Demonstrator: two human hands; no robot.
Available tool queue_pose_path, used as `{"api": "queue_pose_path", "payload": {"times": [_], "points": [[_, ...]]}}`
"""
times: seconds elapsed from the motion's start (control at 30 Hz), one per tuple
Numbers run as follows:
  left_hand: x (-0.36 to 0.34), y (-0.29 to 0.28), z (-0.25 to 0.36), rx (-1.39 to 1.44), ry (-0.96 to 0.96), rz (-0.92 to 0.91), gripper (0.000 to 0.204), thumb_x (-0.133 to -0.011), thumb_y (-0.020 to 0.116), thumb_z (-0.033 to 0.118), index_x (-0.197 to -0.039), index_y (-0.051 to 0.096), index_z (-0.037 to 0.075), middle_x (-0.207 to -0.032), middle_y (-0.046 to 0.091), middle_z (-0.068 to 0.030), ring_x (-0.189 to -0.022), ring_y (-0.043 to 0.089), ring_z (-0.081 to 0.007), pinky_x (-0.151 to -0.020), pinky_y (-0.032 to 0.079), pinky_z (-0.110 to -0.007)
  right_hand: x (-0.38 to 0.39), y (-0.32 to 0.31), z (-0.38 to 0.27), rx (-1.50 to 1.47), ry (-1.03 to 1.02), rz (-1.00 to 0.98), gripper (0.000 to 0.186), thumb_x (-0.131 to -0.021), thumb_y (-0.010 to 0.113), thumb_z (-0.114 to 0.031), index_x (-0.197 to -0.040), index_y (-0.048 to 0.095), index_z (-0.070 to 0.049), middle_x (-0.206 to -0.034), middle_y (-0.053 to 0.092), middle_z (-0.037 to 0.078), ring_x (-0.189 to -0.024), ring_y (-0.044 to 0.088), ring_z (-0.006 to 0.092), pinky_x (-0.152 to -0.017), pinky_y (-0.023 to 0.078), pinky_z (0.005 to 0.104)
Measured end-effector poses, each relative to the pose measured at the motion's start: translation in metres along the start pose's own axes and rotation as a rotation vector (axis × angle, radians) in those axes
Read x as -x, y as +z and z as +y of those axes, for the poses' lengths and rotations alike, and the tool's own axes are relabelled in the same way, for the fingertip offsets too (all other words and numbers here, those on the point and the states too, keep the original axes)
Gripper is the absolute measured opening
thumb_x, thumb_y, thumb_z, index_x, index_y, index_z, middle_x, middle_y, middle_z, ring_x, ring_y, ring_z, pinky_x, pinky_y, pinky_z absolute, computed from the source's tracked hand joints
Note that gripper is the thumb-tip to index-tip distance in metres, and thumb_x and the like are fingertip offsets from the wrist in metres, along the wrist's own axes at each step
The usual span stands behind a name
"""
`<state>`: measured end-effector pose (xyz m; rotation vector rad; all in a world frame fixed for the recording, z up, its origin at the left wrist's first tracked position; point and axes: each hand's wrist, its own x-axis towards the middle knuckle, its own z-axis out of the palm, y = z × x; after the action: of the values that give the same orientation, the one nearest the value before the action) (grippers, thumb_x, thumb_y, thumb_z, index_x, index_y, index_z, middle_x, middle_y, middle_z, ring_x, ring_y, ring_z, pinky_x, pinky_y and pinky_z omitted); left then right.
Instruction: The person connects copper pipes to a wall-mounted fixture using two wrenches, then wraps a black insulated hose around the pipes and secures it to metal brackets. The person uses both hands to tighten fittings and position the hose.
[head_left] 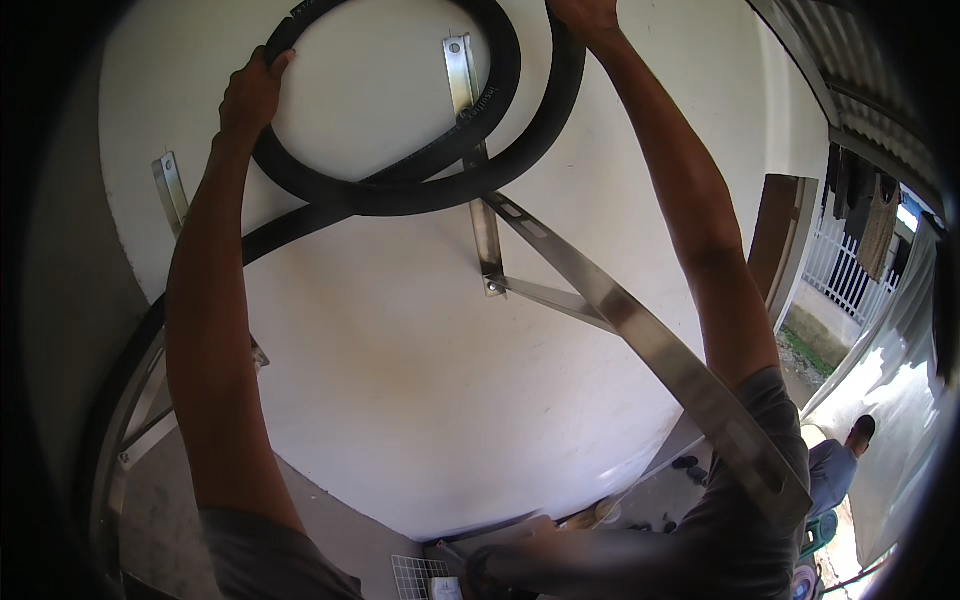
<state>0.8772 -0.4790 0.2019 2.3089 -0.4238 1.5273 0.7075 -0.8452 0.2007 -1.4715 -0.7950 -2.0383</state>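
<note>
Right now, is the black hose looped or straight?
Looped: the black hose crosses itself in front of the metal bracket, and the left hand grips the loop's left side. The loop's top is out of view.

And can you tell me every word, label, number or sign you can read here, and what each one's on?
Black tube: pale lettering, partly legible, but I won't copy it out.
White item at the bottom edge: any marks are too small to read.
Metal bracket: none I can make out.
</note>
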Motion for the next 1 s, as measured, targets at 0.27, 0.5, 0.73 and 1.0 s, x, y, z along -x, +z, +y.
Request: {"api": "queue_pose_path", "payload": {"times": [0.27,0.5,0.73,1.0], "points": [[0.000,-0.002,0.004,-0.040,0.037,0.028,0.079,-0.101,0.039,0.071,-0.147,0.047,0.008,-0.122,0.069,-0.0272,-0.118,0.065,-0.0467,-0.099,0.052,-0.058,-0.004,-0.015,-0.033,0.153,0.056,-0.177,0.045,-0.088,0.084,-0.032,-0.113,0.064,0.000,-0.082,0.066,0.008,-0.075,0.062,0.0168,-0.070,0.053,0.0346],[-0.002,0.003,0.002,-0.075,0.040,0.035,0.078,-0.101,0.038,0.071,-0.147,0.047,0.009,-0.121,0.069,-0.0269,-0.117,0.066,-0.0455,-0.096,0.053,-0.058,0.071,-0.073,-0.025,-0.210,-0.003,0.450,0.036,-0.106,0.056,-0.031,-0.111,0.066,0.003,-0.095,0.073,0.015,-0.087,0.072,0.0230,-0.081,0.057,0.0352],[0.005,-0.008,0.003,-0.068,0.041,0.024,0.078,-0.102,0.038,0.070,-0.146,0.048,0.007,-0.117,0.070,-0.0287,-0.114,0.067,-0.0474,-0.097,0.053,-0.059,0.146,-0.004,0.030,-0.587,0.835,-0.190,0.048,-0.103,0.062,-0.031,-0.138,0.055,0.002,-0.108,0.071,0.019,-0.096,0.072,0.0247,-0.082,0.063,0.0386],[-0.022,-0.023,0.007,-0.080,0.231,0.080,0.075,-0.102,0.042,0.069,-0.141,0.052,0.006,-0.114,0.070,-0.0282,-0.113,0.067,-0.0467,-0.097,0.053,-0.056,0.158,0.026,0.039,-0.129,0.522,-0.206,0.048,-0.091,0.074,-0.027,-0.122,0.062,0.008,-0.107,0.071,0.016,-0.097,0.069,0.0216,-0.087,0.055,0.0342]]}}
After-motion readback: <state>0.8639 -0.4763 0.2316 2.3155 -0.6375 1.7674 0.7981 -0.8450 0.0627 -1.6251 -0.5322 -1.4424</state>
